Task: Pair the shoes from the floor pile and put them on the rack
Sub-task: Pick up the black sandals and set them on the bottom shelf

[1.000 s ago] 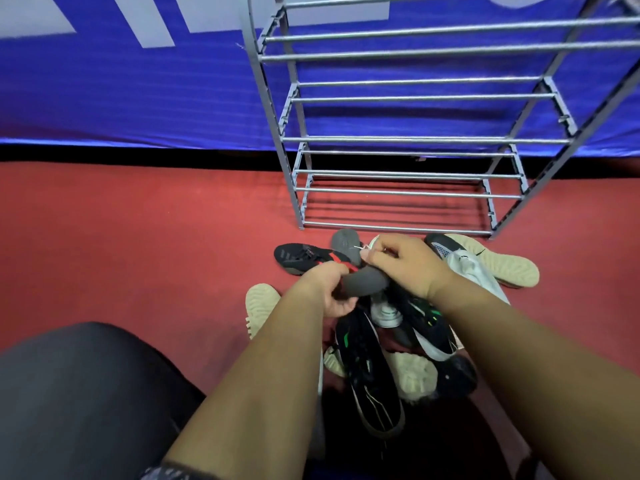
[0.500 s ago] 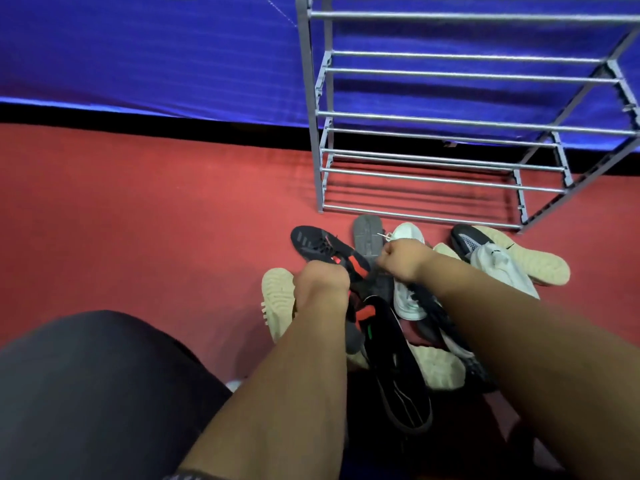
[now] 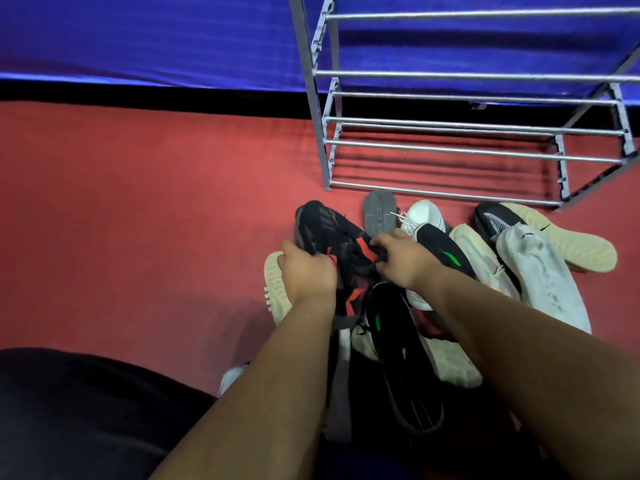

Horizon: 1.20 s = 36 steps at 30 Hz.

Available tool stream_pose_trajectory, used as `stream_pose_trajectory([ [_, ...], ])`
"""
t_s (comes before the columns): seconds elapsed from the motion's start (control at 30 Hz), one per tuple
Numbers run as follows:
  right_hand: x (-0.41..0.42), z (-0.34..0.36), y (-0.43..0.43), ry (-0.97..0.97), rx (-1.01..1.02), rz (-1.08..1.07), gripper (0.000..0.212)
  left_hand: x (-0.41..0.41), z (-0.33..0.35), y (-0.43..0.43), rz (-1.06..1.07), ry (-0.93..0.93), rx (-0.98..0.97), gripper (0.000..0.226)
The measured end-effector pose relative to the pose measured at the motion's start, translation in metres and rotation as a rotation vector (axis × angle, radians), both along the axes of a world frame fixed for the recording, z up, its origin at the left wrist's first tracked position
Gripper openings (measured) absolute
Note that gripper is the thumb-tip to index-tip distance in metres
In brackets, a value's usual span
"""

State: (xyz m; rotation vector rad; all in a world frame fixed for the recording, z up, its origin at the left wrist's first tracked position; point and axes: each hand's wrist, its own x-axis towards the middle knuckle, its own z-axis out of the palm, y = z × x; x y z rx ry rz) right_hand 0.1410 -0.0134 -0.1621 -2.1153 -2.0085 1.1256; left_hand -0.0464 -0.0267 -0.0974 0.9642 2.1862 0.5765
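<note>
item: black-and-red shoes [image 3: 327, 226], centre of the frame, on top of the floor pile [image 3: 485, 265].
hands: left hand [image 3: 308, 273] and right hand [image 3: 403, 261] are close together, each with fingers curled into the dark upper. we cannot tell whether they grip one shoe or both of the pair.
step in hand, as we judge it: gathering a matching pair. the visible tiers of the rack [image 3: 450, 147] carry nothing.
next move calls for: lifting the pair free of the laces and neighbours, then carrying it up and right to a tier.
edges: the rack's lowest front rail lies just beyond the pile. a grey sole [image 3: 379, 213] and a white shoe [image 3: 424, 216] sit between.
open room: red floor [image 3: 138, 220] to the left of the pile. a black shoe with green mark [image 3: 398, 341] crowds the near side.
</note>
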Motion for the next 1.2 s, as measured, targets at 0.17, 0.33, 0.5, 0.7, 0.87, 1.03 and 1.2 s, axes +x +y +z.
stream_pose_trajectory([
  [0.17,-0.011,-0.01,0.016,-0.127,-0.012,0.197,0.077,-0.026,-0.022,0.02,-0.108,0.022,0.026,0.042],
  [0.33,-0.019,-0.021,0.018,-0.248,-0.003,0.284,0.085,-0.022,-0.05,0.022,-0.222,0.106,-0.226,0.068],
  [0.5,-0.029,-0.033,0.018,-0.289,0.035,0.303,0.094,-0.018,-0.054,0.018,-0.312,0.166,-0.422,0.113],
  [0.7,-0.036,-0.037,0.025,-0.216,0.04,0.243,0.093,-0.024,-0.072,0.013,-0.226,0.058,-0.421,0.099],
  [0.87,-0.034,-0.014,0.035,-0.001,0.019,0.075,0.079,-0.021,-0.064,0.02,-0.187,0.092,-0.354,0.089],
  [1.03,-0.011,0.025,0.051,0.083,0.125,0.012,0.075,-0.011,-0.046,0.033,-0.105,0.1,-0.215,0.079],
  [1.2,0.037,0.037,0.042,0.108,0.242,-0.124,0.086,0.002,-0.043,0.05,-0.176,0.05,-0.117,0.067],
])
